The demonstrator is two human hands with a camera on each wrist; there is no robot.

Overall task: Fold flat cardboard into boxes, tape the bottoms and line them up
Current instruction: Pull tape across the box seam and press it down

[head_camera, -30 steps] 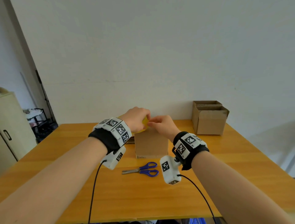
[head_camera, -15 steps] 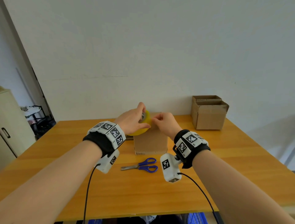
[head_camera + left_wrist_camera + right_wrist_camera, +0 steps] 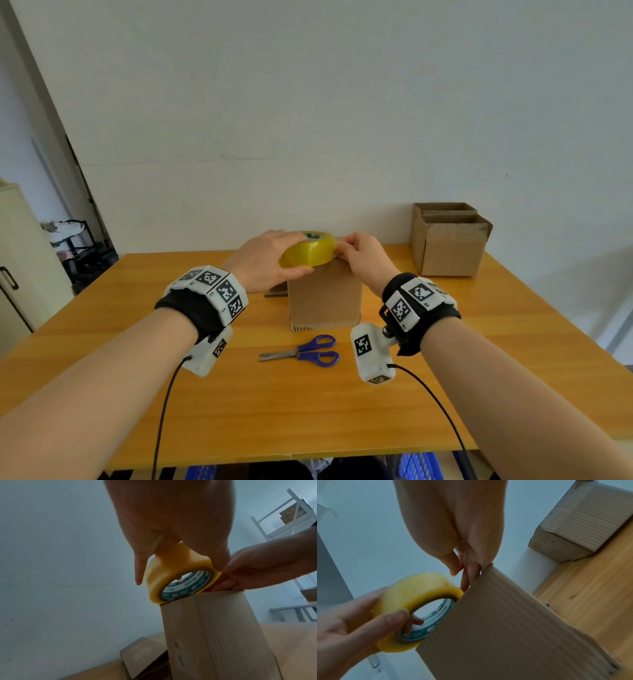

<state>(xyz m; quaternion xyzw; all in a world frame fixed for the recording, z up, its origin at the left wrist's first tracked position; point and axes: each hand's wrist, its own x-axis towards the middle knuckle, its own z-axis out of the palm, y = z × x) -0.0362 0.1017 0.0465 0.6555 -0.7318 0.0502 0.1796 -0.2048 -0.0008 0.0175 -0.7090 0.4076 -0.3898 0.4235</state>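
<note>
A small upright brown corrugated cardboard box (image 3: 324,296) stands near the middle of the orange wooden bench (image 3: 342,404), its closed end facing up. On that top end rests a yellow roll of clear packing tape (image 3: 307,249) with a green-and-white printed core, tilted toward the box's left edge. The left hand (image 3: 265,262) has its grip around the roll: the thumb lies across the near side of the roll and, in the right wrist view, a fingertip pokes through the core. The right hand (image 3: 364,258) has its grip pinched, thumb against fingertips, just beside the roll at the box's upper right edge; what it pinches is too thin to make out. A pair of blue-handled scissors (image 3: 303,350) lies on the bench just in front of the box, blades pointing left. Two open-topped brown cardboard boxes (image 3: 448,245) stand touching, one behind the other, at the far right against the white wall. A piece of flat cardboard (image 3: 142,657) lies just behind the box's left side.
</note>
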